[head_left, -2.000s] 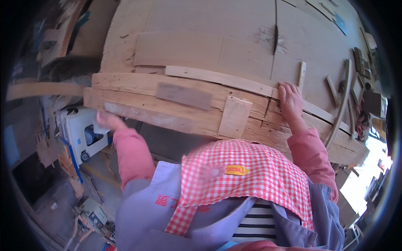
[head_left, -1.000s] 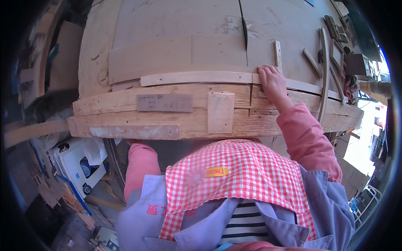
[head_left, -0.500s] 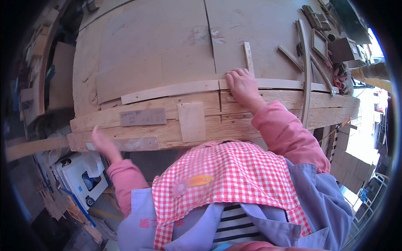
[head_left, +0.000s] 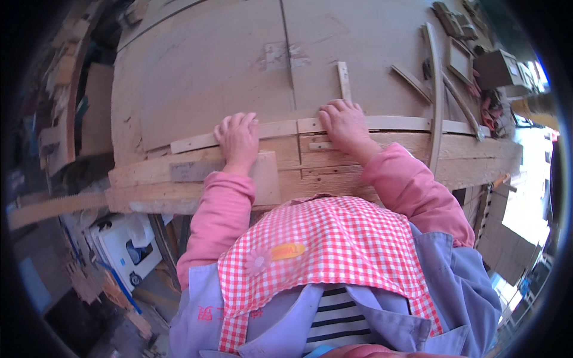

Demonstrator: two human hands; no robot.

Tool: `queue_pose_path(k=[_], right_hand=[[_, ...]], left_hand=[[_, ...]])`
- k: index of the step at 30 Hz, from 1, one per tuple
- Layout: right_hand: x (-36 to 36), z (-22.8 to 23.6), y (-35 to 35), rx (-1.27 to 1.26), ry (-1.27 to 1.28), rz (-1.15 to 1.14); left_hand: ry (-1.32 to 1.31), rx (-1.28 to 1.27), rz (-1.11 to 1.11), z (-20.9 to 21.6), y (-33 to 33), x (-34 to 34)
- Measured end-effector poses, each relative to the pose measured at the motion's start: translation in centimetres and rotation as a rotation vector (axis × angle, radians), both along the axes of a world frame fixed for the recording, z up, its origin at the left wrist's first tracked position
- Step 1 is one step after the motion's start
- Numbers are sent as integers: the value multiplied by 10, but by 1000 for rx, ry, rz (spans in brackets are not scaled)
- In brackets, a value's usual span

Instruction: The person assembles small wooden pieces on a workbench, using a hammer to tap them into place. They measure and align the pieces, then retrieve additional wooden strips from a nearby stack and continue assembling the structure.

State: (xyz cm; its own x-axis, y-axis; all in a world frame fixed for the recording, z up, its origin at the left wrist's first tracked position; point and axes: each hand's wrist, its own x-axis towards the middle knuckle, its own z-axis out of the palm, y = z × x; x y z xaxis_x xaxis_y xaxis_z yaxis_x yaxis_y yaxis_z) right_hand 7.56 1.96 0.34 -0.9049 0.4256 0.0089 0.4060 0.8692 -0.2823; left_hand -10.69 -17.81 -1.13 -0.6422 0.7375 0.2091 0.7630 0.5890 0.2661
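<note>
A pale wooden strip point(head_left: 277, 129) lies along the near edge of the worktop point(head_left: 203, 71). A second pale strip point(head_left: 400, 123) continues to its right past a narrow gap. My left hand point(head_left: 237, 138) is laid over the first strip, fingers bent together across its far side. My right hand point(head_left: 346, 125) curls over the left part of the second strip in the same way. The undersides of both hands' fingers are hidden. Just beyond my right hand, a short wooden stick point(head_left: 344, 80) points away from me. A thin plywood piece point(head_left: 267, 173) sits by my left wrist.
A long curved wooden moulding point(head_left: 436, 101) crosses the strip at right. Beyond it are a loose short slat point(head_left: 412, 83), a small frame point(head_left: 459, 61) and a box point(head_left: 497, 68). A grey marked board point(head_left: 190, 171) lies on the thick front beam point(head_left: 465, 161). A ribbed hose point(head_left: 57, 207) runs at left.
My left hand has swung up and right from the beam's left end onto the strip. My right hand stays on its strip. The whole view has shifted slightly.
</note>
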Motion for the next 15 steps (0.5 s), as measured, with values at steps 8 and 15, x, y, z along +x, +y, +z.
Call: queue_pose_path(k=[8, 15], right_hand=[[-1, -10, 2, -3, 134, -32], [-1, -11, 2, 7, 145, -38]], left_hand=[[76, 76, -9, 0, 3, 0], [69, 10, 3, 1, 3, 2]])
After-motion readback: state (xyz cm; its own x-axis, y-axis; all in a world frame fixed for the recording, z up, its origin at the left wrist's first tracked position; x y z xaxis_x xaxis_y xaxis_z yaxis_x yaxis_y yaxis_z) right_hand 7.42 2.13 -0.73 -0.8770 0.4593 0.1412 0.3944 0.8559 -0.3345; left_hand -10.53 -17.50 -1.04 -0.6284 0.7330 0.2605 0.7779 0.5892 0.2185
